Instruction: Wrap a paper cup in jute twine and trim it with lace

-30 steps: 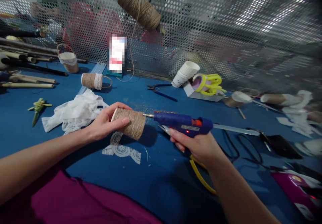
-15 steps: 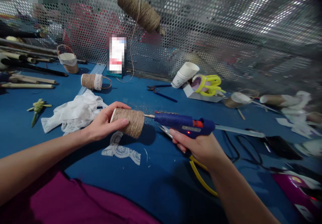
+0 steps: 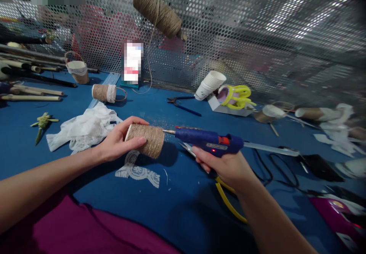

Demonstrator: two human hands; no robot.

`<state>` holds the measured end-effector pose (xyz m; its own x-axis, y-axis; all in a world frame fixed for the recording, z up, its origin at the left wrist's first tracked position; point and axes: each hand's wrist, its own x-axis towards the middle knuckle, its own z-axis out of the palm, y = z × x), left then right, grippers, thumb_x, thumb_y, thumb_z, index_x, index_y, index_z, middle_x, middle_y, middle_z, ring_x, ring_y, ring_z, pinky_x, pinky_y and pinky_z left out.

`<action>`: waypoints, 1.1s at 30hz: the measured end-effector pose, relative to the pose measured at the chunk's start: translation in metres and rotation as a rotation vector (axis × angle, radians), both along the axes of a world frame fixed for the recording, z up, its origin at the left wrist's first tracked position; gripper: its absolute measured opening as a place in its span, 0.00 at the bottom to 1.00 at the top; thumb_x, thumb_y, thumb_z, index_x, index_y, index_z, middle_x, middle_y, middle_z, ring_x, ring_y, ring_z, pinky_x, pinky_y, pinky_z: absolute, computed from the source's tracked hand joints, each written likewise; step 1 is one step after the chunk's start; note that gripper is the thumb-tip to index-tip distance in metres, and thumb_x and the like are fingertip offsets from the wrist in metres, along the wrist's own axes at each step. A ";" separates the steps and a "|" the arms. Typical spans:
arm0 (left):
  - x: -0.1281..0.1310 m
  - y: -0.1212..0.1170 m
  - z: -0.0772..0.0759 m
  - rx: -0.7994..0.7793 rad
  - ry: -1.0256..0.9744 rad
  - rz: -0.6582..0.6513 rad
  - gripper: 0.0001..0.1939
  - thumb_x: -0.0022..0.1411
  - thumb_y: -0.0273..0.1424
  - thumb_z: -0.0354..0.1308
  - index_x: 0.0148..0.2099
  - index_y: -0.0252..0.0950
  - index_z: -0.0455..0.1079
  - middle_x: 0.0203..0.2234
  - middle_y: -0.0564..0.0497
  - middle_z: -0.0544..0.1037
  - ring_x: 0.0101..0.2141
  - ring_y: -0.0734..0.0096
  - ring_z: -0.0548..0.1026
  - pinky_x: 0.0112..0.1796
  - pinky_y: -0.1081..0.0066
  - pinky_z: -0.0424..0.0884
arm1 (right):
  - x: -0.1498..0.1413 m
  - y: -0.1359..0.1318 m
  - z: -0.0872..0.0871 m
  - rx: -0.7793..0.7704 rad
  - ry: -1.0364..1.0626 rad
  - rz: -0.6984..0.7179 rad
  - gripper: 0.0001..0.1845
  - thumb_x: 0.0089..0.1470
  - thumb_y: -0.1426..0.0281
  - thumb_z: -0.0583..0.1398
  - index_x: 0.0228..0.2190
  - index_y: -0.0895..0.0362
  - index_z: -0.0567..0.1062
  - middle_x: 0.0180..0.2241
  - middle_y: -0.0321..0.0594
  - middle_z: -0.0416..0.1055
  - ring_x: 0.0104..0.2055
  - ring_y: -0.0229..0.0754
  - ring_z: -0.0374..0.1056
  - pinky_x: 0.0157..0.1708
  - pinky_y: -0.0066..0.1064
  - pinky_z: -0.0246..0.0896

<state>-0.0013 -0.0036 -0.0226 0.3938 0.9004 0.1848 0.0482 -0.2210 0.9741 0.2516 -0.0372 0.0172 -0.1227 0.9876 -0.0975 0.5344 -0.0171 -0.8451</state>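
Note:
My left hand is wrapped round a cup covered in brown twine, held on its side just above the blue table. My right hand grips a blue hot glue gun with a red light showing. Its metal nozzle touches the right end of the twine cup. A glue stick juts out of the gun's back toward the right. A scrap of white lace lies on the table right under the cup.
White lace fabric lies to the left. Two more twine cups sit farther back, with sticks at far left. A twine spool hangs on the perforated metal screen. Stacked white cups, pliers, yellow-handled scissors and black cables lie to the right.
Almost nothing differs. Both hands stay in place with the glue gun's nozzle at the cup's end; the view shifts very slightly.

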 end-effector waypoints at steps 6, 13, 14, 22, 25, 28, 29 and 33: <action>0.001 0.000 -0.001 -0.104 -0.042 0.012 0.18 0.52 0.39 0.58 0.43 0.36 0.63 0.35 0.50 0.69 0.33 0.71 0.68 0.32 0.72 0.67 | -0.009 -0.008 0.005 -0.053 0.077 -0.039 0.15 0.42 0.61 0.62 0.15 0.55 0.66 0.11 0.31 0.59 0.13 0.33 0.54 0.14 0.28 0.52; 0.002 -0.001 0.002 -0.097 -0.032 0.011 0.19 0.50 0.40 0.58 0.43 0.36 0.63 0.33 0.50 0.69 0.31 0.71 0.66 0.29 0.73 0.66 | -0.004 -0.002 0.002 -0.029 0.023 -0.041 0.17 0.44 0.58 0.60 0.13 0.54 0.67 0.09 0.31 0.59 0.13 0.33 0.55 0.14 0.28 0.53; 0.002 -0.001 0.003 -0.083 -0.023 0.014 0.19 0.50 0.40 0.58 0.43 0.36 0.63 0.32 0.50 0.68 0.31 0.71 0.66 0.30 0.73 0.65 | -0.003 -0.001 0.002 -0.038 0.018 -0.029 0.17 0.44 0.58 0.60 0.13 0.54 0.67 0.09 0.31 0.59 0.12 0.33 0.55 0.14 0.28 0.52; 0.000 -0.001 0.003 -0.029 0.013 -0.007 0.18 0.51 0.38 0.58 0.43 0.36 0.64 0.33 0.51 0.69 0.32 0.71 0.67 0.32 0.72 0.66 | -0.011 -0.004 0.003 -0.047 0.029 -0.085 0.18 0.45 0.57 0.59 0.14 0.55 0.67 0.10 0.31 0.59 0.13 0.32 0.54 0.14 0.27 0.50; 0.000 -0.001 0.003 -0.044 0.011 -0.003 0.18 0.51 0.39 0.58 0.43 0.37 0.64 0.34 0.50 0.69 0.32 0.70 0.67 0.33 0.71 0.67 | -0.011 -0.005 0.003 -0.064 0.043 -0.077 0.17 0.45 0.57 0.59 0.15 0.56 0.67 0.10 0.30 0.59 0.14 0.31 0.54 0.15 0.26 0.51; 0.002 -0.001 0.003 -0.095 -0.019 -0.001 0.18 0.51 0.38 0.58 0.43 0.37 0.63 0.33 0.50 0.70 0.32 0.71 0.67 0.32 0.71 0.67 | -0.012 -0.006 0.003 -0.076 0.079 -0.053 0.16 0.44 0.59 0.60 0.16 0.56 0.67 0.10 0.30 0.59 0.13 0.32 0.54 0.14 0.27 0.51; 0.002 -0.001 0.003 -0.109 -0.029 0.002 0.18 0.51 0.38 0.58 0.43 0.37 0.63 0.33 0.50 0.70 0.32 0.71 0.67 0.32 0.71 0.67 | -0.012 -0.007 0.004 -0.080 0.090 -0.043 0.15 0.43 0.59 0.60 0.16 0.55 0.67 0.11 0.31 0.59 0.14 0.32 0.54 0.14 0.27 0.51; 0.004 -0.002 0.004 -0.154 -0.061 0.012 0.18 0.51 0.38 0.58 0.42 0.37 0.63 0.33 0.50 0.70 0.30 0.72 0.67 0.30 0.72 0.66 | -0.013 -0.009 0.006 -0.096 0.089 -0.032 0.13 0.42 0.61 0.60 0.16 0.55 0.67 0.12 0.31 0.60 0.14 0.33 0.54 0.15 0.28 0.52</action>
<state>0.0026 -0.0053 -0.0185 0.3749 0.9246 0.0677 -0.0105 -0.0688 0.9976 0.2387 -0.0463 0.0231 -0.1032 0.9779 -0.1820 0.4555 -0.1162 -0.8826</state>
